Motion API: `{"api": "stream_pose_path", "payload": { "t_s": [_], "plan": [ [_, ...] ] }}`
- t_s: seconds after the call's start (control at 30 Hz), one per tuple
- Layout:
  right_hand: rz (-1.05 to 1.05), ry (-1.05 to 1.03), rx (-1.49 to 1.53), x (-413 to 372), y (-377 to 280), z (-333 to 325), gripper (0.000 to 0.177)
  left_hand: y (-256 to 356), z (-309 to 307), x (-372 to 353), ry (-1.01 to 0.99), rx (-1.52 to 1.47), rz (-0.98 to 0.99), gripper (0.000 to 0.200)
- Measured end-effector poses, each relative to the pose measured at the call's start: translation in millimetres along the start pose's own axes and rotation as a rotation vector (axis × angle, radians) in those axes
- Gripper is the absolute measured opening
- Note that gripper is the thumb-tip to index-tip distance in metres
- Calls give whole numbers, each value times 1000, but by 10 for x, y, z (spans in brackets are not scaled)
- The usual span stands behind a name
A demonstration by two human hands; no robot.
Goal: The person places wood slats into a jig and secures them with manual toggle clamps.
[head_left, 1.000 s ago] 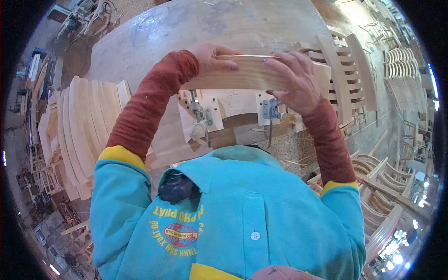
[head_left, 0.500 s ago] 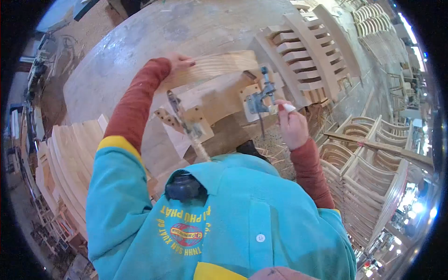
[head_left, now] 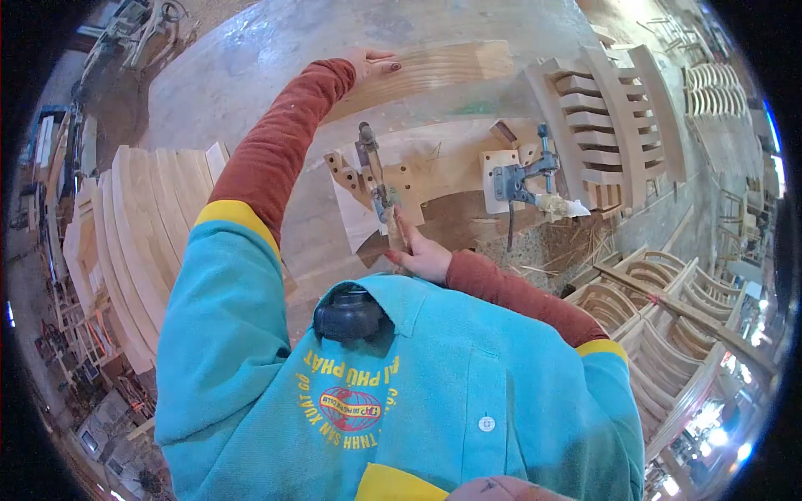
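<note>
My left hand (head_left: 368, 63) grips the left end of a curved wooden board (head_left: 434, 77) that lies beyond the jig on the worktable. Nearer my body, my right hand (head_left: 419, 254) is closed round the handle of the left toggle clamp (head_left: 373, 163); its palm side is partly hidden. That clamp's metal arm points away from me. The right toggle clamp (head_left: 522, 179), with a whitish wrapped handle, stands untouched. Both clamps are mounted on a wooden jig (head_left: 443, 159) with screwed-down blocks.
Slatted curved wooden frames (head_left: 597, 125) lie at the right of the worktable (head_left: 251, 67). Stacked curved boards (head_left: 150, 225) stand at my left. More curved parts fill a wooden rack (head_left: 668, 326) at lower right. Wood scraps (head_left: 576, 250) lie near the table's near right side.
My right hand has left the right clamp's handle and moved left to the left clamp's handle. My left hand and the board have shifted away from the jig. The view has shifted too.
</note>
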State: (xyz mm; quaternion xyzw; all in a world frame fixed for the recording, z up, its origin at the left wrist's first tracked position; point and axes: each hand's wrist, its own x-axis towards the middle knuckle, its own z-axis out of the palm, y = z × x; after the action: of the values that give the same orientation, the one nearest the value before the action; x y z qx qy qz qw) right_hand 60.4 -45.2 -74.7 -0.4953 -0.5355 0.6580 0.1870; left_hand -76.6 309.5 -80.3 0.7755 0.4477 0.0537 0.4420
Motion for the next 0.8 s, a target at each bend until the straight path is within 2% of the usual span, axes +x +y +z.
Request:
{"api": "stream_pose_path", "payload": {
  "t_s": [0.03, 0.1, 0.2, 0.27, 0.3, 0.33, 0.47, 0.67, 0.8],
  "plan": [
    [-120, 51, 90, 1, 27, 41, 84, -58, -19, -30, 13, 14, 0, 64],
    [-29, -58, 358, -169, -317, -13, 81, 12, -100, -209, 42, 42, 5, 63],
    [93, -139, 605, -407, -911, -194, 76, -284, 76, -70, 8, -144, 33, 64],
    [17, -154, 738, -419, -1177, -275, 70, -112, 194, -69, -14, 63, -38, 64],
    [-7, -173, 726, -378, -1142, -252, 68, -25, 252, -47, -26, 169, -79, 64],
    [-30, -189, 721, -341, -1045, -201, 66, -5, 349, 4, -120, 44, -61, 61],
    [-64, -105, 621, -289, -821, -62, 57, 327, 583, -54, -294, 53, 31, 57],
    [-82, -128, 639, -282, -805, -107, 53, 72, 987, -123, -413, -31, -13, 59],
    [-51, -88, 627, -320, -861, -156, 59, -148, 946, -207, -474, -54, -62, 60]
  ]
}}
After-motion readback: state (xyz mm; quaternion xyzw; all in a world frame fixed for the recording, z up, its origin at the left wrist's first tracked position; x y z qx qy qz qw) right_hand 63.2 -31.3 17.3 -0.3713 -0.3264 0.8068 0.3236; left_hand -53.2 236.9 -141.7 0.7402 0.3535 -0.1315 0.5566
